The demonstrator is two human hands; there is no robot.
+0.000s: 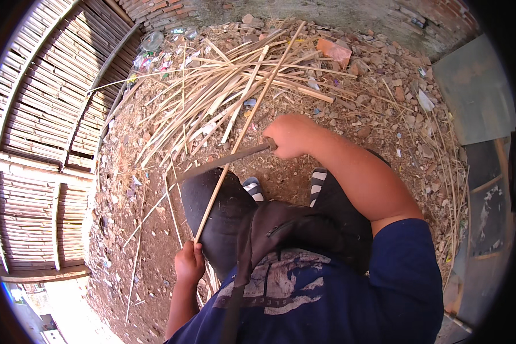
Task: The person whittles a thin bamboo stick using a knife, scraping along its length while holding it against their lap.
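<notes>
Across my knee, the long stick (243, 132) runs from my left hand (189, 262) far away; my right hand (289, 136) grips the knife (226, 160) crossing it.

bright daylight, sharp centre, fisheye-bent dark rim.

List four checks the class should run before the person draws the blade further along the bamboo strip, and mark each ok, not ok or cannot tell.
1. Left hand gripping the near end of the bamboo strip: ok.
2. Right hand closed on the handle of the long blade: ok.
3. Blade lying across the strip above the knee: ok.
4. Left-hand fingers apart from the blade: ok.
5. Blade edge sharp: cannot tell.
6. Ground ahead free of clutter: not ok, a pile of split strips and rubble lies there.
</notes>
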